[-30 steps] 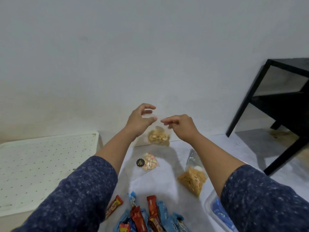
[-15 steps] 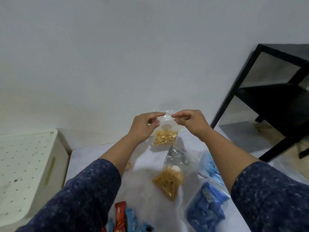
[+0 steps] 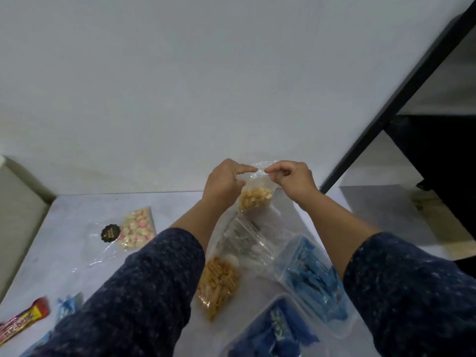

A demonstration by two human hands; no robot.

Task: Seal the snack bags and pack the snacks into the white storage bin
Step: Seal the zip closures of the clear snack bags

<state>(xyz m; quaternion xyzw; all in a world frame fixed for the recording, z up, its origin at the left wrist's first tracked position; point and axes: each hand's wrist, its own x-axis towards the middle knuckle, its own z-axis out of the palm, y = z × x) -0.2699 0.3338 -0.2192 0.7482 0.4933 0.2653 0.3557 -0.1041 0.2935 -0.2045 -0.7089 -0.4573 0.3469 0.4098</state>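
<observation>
A small clear zip bag of yellow nuts (image 3: 255, 199) hangs upright above the white surface near the far wall. My left hand (image 3: 223, 182) and my right hand (image 3: 292, 178) each pinch its top edge, fingertips almost touching at the middle. Below it lies a clear bag of orange stick snacks (image 3: 219, 282), its mouth lying loose. A clear bag of pastel candies with a black sticker (image 3: 136, 230) lies to the left. Two clear bags of blue-wrapped snacks (image 3: 309, 274) rest at the right. The white storage bin (image 3: 15, 210) shows only as a side wall at the left edge.
A red and yellow candy bar (image 3: 23, 319) and blue wrappers (image 3: 68, 304) lie at the lower left. A black metal-framed table (image 3: 401, 99) stands at the right, over the floor. A plain white wall closes the far side.
My hands went from empty and open to pinching the top of the nut bag, which now hangs lifted off the surface. The view has swung right, so the bin slid toward the left edge.
</observation>
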